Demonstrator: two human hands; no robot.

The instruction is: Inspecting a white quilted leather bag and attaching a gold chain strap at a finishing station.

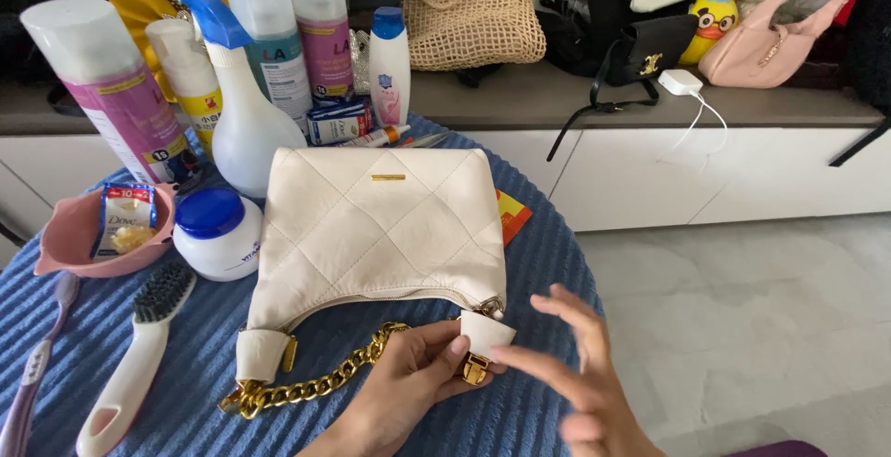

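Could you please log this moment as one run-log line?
left hand: pinching white strap tab | right hand: open, beside tab | cream quilted leather handbag: flat on blue ribbed cloth | gold chain strap: attached

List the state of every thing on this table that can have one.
White quilted bag: lying flat, zip closed.
Gold chain: slack on the cloth.
Strap tab: pinched by left hand.
Right hand: open, holding nothing.
Spray bottle: upright.
Blue-lidded jar: lid on.
Brush: lying down.

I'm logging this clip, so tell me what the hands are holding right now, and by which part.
The left hand pinches the white quilted handbag by the white strap tab at its gold clasp. The right hand hovers open, holding nothing.
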